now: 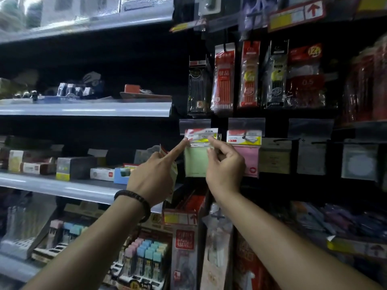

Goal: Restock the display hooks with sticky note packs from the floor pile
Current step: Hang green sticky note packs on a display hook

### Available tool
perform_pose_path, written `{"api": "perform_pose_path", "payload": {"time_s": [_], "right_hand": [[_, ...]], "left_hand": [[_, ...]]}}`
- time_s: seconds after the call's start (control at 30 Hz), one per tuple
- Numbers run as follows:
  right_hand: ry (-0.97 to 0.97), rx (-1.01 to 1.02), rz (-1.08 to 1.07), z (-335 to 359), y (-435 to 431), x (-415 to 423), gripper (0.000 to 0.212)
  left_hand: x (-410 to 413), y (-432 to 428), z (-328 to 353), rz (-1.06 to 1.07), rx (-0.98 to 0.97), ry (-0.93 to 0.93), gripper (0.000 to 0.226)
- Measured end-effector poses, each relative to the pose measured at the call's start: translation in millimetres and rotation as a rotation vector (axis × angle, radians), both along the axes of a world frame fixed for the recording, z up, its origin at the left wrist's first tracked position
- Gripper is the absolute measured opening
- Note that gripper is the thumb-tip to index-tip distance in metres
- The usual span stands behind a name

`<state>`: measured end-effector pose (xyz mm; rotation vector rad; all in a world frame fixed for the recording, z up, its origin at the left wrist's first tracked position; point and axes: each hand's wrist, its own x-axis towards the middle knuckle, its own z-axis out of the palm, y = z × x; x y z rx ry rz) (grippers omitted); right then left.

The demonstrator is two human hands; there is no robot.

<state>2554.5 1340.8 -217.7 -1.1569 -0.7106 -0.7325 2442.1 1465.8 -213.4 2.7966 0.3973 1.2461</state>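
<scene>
The green pack [195, 162] is held upright under the clear tag [194, 124], pinched at its right by the right hand [225, 164]; its top left corner is touched by the forefinger of the left hand [155, 170], in which spare packs [174, 170] are gripped

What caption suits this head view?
Left hand, gripping spare packs, touches the green sticky note pack the right hand pinches beside a pink pack.

Pale green sticky note pack [195, 163] — pink pack [248, 162] (red-and-yellow headers [244, 136])

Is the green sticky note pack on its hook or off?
Cannot tell: the right hand pinches the green pack by its tilted header, the left hand touches it; no hole shows.
</scene>
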Motion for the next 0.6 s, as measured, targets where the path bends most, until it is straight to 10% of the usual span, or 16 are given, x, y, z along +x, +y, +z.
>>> {"api": "perform_pose_path", "payload": {"time_s": [0.4, 0.6], "right_hand": [[0.043, -0.233, -0.171, 14, -2, 6, 0.030], [-0.053, -0.784, -0.556, 33, -8, 6, 0.017]], "left_hand": [[16, -4, 21, 0.024, 0.029, 0.061, 0.087], [14, 1, 9, -0.017, 0.028, -0.113, 0.063]]}}
